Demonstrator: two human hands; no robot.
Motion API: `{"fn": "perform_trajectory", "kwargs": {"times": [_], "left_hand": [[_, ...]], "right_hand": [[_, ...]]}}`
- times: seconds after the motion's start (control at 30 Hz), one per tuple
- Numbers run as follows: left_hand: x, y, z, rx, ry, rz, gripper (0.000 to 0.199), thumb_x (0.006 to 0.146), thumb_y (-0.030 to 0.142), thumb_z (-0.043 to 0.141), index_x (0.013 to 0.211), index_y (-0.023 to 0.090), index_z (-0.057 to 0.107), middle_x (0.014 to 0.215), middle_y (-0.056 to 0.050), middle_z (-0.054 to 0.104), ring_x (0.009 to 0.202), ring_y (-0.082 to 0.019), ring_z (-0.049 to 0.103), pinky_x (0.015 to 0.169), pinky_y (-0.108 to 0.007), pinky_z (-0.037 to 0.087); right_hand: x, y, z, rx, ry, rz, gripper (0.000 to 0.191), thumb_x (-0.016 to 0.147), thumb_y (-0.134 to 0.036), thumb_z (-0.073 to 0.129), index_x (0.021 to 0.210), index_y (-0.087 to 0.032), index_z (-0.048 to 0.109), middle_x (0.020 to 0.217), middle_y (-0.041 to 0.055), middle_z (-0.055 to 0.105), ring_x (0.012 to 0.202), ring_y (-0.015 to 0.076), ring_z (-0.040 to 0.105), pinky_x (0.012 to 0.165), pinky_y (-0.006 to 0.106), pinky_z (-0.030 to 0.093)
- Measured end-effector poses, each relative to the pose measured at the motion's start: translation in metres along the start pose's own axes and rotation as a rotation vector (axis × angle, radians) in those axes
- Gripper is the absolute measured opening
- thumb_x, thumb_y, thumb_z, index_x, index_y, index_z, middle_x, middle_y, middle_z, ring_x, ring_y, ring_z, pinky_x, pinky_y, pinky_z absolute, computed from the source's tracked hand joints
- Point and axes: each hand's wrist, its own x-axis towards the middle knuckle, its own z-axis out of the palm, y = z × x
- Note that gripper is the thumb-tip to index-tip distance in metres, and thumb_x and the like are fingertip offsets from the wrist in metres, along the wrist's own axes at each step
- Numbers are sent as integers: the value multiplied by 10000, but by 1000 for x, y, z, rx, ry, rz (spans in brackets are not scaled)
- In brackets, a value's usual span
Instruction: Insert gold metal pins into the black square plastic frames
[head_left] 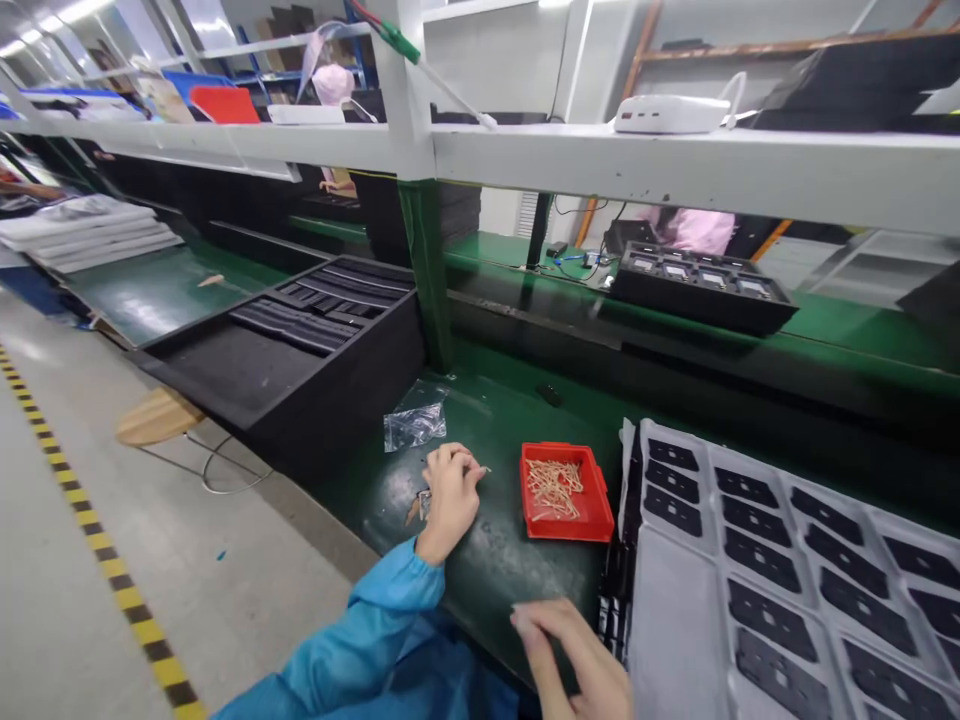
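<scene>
My left hand [452,497], in a blue sleeve, is over the green tabletop [495,540], its fingers curled together. A tiny pale tip shows at its fingertips, too small to name. Small metallic pieces lie partly hidden beside its wrist. Nearer the front edge is my right hand [574,660], thumb and index finger brought close at the tips; whether anything is between them is too small to tell. A red tray [606,505] with many thin pale sticks [553,487] sits between the hands and the right-hand trays.
Grey trays [675,610] of flat black parts are stacked at right. A clear plastic bag [415,427] lies behind my left hand. Black bins [352,390] stand at left, beside a green post [426,270]. A white shelf [675,165] crosses above. Part of a person in pink [701,230] shows beyond.
</scene>
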Motion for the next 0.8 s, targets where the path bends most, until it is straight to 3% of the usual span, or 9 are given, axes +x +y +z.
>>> {"fn": "perform_trajectory", "kwargs": {"times": [0.07,0.17,0.27,0.33,0.4,0.5,0.8], "left_hand": [[-13,18,-3,-207,-81,-18,323,980,475,491,818,199,541,1215,-158,569,1201,-338,505,1005,-522,435],[-36,45,-7,-507,-333,-65,508,868,692,579,802,190,546,1138,-174,639,1033,-297,622,828,-399,538],[-54,64,-6,-966,-618,-237,510,676,560,865,703,174,533,1098,-154,648,928,-222,633,708,-264,513],[-58,70,-4,-1196,-712,-341,459,627,409,938,693,155,561,1112,-129,629,822,-152,608,687,-226,496],[-58,73,-3,-1259,-722,-366,413,633,349,942,695,142,590,1103,-113,611,752,-115,577,720,-232,513],[-57,75,-4,-1276,-723,-349,389,646,324,932,666,136,593,1060,-108,591,803,-134,589,745,-236,519],[-57,78,-7,-1323,-736,-339,462,639,341,958,680,172,530,849,-48,553,971,-198,582,789,-225,494]], "right_hand": [[10,-5,1,88,22,228,207,974,-423,658,938,-239,747,825,38,741,674,144,702,646,227,569],[24,-14,5,356,-110,504,387,951,-570,645,1014,-194,708,780,47,739,472,116,648,434,206,520],[30,-22,6,633,-277,567,403,957,-566,645,915,-166,677,616,1,671,379,91,596,390,175,476],[30,-28,4,755,-288,574,365,952,-521,681,900,-160,677,617,-9,664,376,68,586,388,144,441],[29,-33,2,821,-269,586,325,930,-482,730,937,-159,693,701,7,701,390,49,587,390,129,418],[31,-37,1,873,-269,598,298,919,-454,754,929,-160,705,744,15,715,424,36,588,427,131,430],[31,-38,6,850,-241,569,269,925,-413,756,839,-169,682,686,0,698,463,34,572,524,158,442]]}}
